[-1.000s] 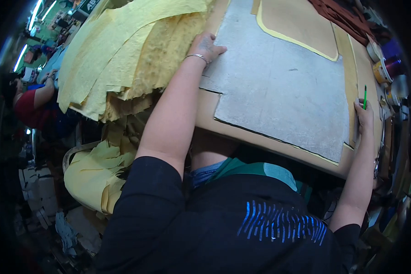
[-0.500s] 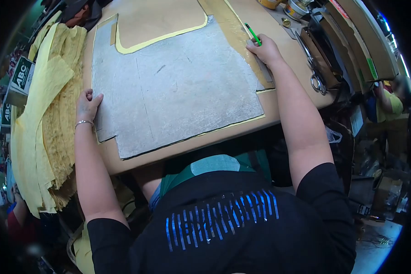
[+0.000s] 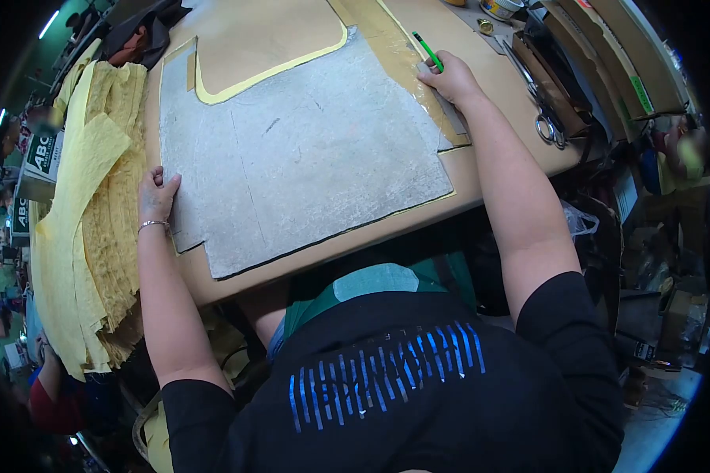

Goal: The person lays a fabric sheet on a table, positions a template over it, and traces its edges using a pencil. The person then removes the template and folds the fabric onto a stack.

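A large grey pattern sheet (image 3: 308, 150) with a cut-out at its far side lies on the table, brown tape (image 3: 394, 47) along its right part. Yellow material (image 3: 276, 83) beneath it shows as a rim in the cut-out and as a thin line along the near edge. My left hand (image 3: 158, 197) pinches the sheet's left edge, thumb on top and the other fingers curled at the side. At the right edge, my right hand (image 3: 454, 79) is closed around a green pencil (image 3: 427, 51), which points up and away to the left. Its fingertips rest by the taped border.
Left of the table hangs a thick stack of yellow sheets (image 3: 95, 197). Scissors (image 3: 546, 118) lie at the right beside cardboard boxes (image 3: 607, 55). A tub (image 3: 501, 8) stands at the far right. Dark cloth (image 3: 146, 31) lies at the far left. Other people are at both sides.
The view has shifted slightly. Less yellow shows along the pattern sheet's near edge and at its right notch. Both hands keep nearly the same places on the sheet.
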The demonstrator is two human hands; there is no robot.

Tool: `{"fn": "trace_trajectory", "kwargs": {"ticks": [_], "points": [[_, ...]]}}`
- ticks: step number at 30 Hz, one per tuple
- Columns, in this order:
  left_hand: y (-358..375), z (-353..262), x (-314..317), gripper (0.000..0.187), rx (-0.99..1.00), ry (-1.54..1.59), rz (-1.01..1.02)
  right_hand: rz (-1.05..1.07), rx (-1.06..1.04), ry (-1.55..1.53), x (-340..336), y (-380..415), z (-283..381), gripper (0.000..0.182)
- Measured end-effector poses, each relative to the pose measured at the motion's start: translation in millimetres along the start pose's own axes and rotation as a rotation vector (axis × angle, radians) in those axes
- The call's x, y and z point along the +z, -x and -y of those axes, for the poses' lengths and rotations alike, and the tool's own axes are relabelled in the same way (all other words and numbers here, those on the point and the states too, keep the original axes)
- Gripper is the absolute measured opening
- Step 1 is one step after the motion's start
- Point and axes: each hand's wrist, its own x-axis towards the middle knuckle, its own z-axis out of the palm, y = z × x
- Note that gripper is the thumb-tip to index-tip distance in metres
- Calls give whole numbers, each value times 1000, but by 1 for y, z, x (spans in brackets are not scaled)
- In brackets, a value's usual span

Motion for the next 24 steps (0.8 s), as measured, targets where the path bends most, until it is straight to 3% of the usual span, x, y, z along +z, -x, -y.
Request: {"fn": "trace_trajectory", "kwargs": {"ticks": [4,7,10,12,14,19,24], "points": [[2,-3,1,48,30,-53,-25,17,20,47,-3,0,4,40],[11,-33,-2,44,35,-348,-41,-58,62,140,-2,1,12,41],[29,-75,12,44,91,-621,-186,-32,134,203,-3,-1,23,41],[35,-103,22,44,302,-506,-115,14,185,179,-4,-5,23,40],[37,-131,45,41,391,-396,-105,41,213,172,-4,-10,25,40],[14,-176,94,39,498,-356,-24,66,256,201,-8,-7,35,41],[-10,-191,130,30,530,-348,-95,35,268,250,-7,-8,34,36]]}}
